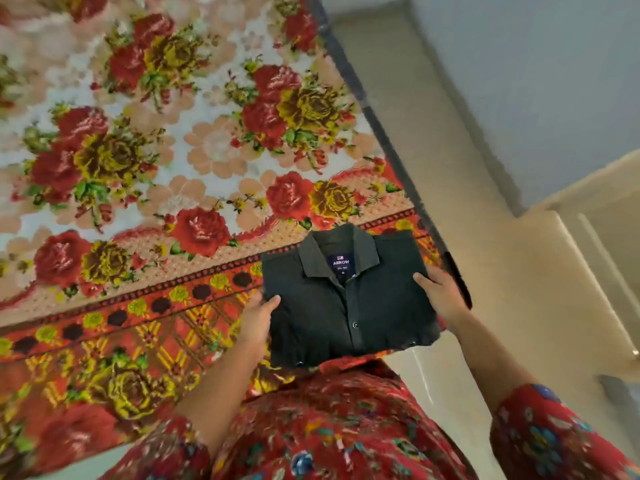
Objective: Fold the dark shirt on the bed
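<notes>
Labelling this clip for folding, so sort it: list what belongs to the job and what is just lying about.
Job: shirt, folded, collar on top; left grip and right grip, holding its sides; bed.
Lying about: floor; wall.

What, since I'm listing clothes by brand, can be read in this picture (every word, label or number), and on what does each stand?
"ARROW": on the dark blue neck label inside the collar of the folded dark shirt.
Small emblem above it and two small lines below it, same label: too small to read.
Floral bedspread: no text on it.
</notes>
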